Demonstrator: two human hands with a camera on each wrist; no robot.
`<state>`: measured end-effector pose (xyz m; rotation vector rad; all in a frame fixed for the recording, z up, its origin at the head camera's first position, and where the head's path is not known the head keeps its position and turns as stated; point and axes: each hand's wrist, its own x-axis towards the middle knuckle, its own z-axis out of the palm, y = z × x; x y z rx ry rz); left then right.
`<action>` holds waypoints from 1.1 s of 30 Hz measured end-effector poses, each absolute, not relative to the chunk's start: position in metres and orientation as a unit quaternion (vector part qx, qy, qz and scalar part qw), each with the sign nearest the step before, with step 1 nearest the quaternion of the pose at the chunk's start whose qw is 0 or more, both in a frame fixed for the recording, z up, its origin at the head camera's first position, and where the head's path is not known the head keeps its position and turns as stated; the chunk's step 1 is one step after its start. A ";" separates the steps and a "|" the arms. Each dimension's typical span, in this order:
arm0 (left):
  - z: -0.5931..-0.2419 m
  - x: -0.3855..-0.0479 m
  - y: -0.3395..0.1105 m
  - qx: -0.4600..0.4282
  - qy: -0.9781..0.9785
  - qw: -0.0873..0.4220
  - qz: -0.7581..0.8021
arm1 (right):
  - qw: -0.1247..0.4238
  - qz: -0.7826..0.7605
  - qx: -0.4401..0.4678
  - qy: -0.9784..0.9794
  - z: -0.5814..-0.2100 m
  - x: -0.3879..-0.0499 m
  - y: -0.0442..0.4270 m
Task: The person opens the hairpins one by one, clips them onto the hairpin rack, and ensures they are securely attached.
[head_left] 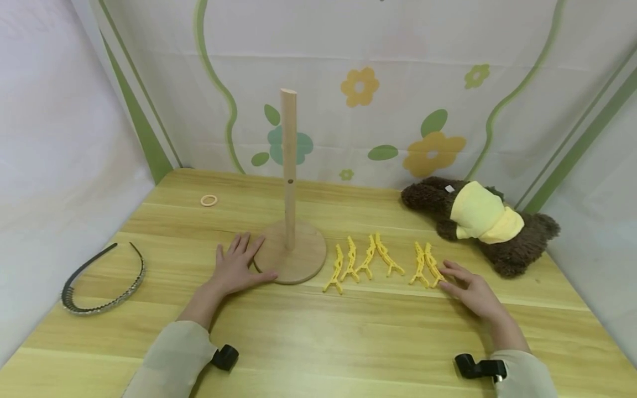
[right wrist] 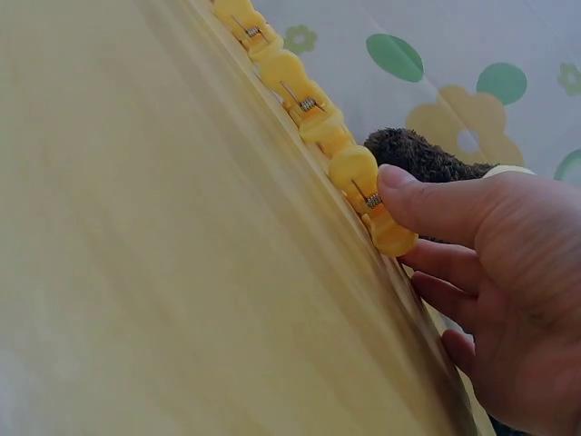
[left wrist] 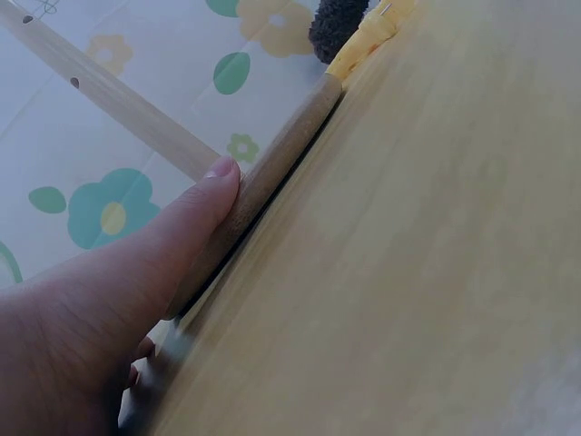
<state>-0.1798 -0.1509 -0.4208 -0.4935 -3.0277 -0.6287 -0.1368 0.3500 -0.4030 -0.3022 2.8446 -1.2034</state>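
Observation:
A wooden stand [head_left: 290,182] rises from a round base near the middle of the table. My left hand [head_left: 239,265] lies at the base's left edge, fingers spread and straight, its thumb touching the rim in the left wrist view. Several yellow alligator hair clips [head_left: 368,258] lie in a row right of the base, with small springs visible in the right wrist view. At the rightmost hair clip [right wrist: 370,202], my right hand [head_left: 473,290] has thumb and index finger on either side of its forked end, pinching it lightly on the table.
A brown plush toy [head_left: 527,243] in a yellow shirt lies at the back right. On the left is a dark headband [head_left: 104,307] with a sparkling band. A small pale ring [head_left: 209,205] lies behind it. A flowered curtain [head_left: 318,66] hangs behind the table.

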 end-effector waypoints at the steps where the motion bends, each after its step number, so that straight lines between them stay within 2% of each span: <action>1: -0.421 -0.180 -0.151 -0.158 -0.967 0.006 -0.200 | 0.017 -0.389 -0.099 0.916 -0.403 -0.137 0.350; 23: -0.420 -0.180 -0.151 -0.160 -0.968 0.005 -0.194 | 0.009 -0.348 -0.033 0.937 -0.404 -0.136 0.344; 33: -0.420 -0.181 -0.150 -0.161 -0.968 0.008 -0.194 | -0.045 -0.312 0.004 0.949 -0.407 -0.131 0.345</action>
